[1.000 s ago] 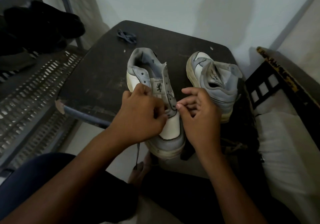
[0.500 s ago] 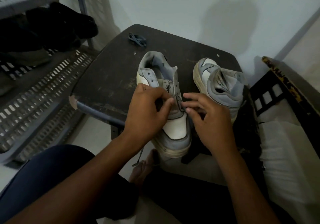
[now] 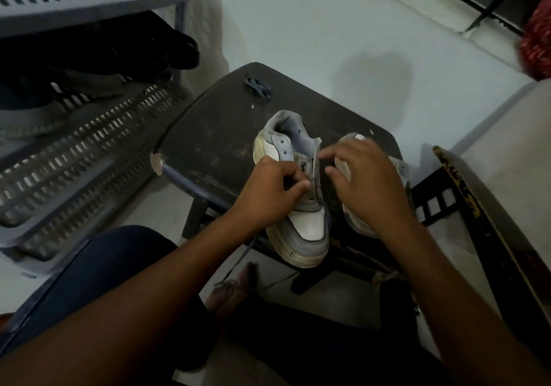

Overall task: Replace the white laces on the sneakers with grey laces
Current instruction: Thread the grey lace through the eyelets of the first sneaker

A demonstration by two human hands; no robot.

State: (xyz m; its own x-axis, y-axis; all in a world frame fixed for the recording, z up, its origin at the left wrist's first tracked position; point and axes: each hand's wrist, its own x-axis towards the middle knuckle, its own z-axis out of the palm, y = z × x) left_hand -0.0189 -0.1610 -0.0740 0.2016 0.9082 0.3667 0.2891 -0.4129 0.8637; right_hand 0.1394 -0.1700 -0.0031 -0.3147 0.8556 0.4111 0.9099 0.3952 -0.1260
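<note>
Two white-and-grey sneakers stand on a dark stool (image 3: 214,135). My left hand (image 3: 268,194) pinches a grey lace (image 3: 238,263) at the eyelets of the left sneaker (image 3: 307,227); the lace's free end hangs down over the stool's front edge. My right hand (image 3: 369,186) hovers over the right sneaker (image 3: 356,224) and hides most of it. Its forefinger and thumb are apart beside the left sneaker's tongue, with nothing plainly between them. A second grey lace (image 3: 258,86) lies bundled at the stool's far edge.
A grey perforated shoe rack (image 3: 89,153) with dark shoes (image 3: 104,48) stands to the left. A dark frame (image 3: 441,194) and a patterned board lean at the right. My bare foot (image 3: 229,293) rests on the floor under the stool's front edge.
My right hand has lifted off the eyelets and moved up and right over the right sneaker. My left hand still pinches the lace. The camera has tilted up.
</note>
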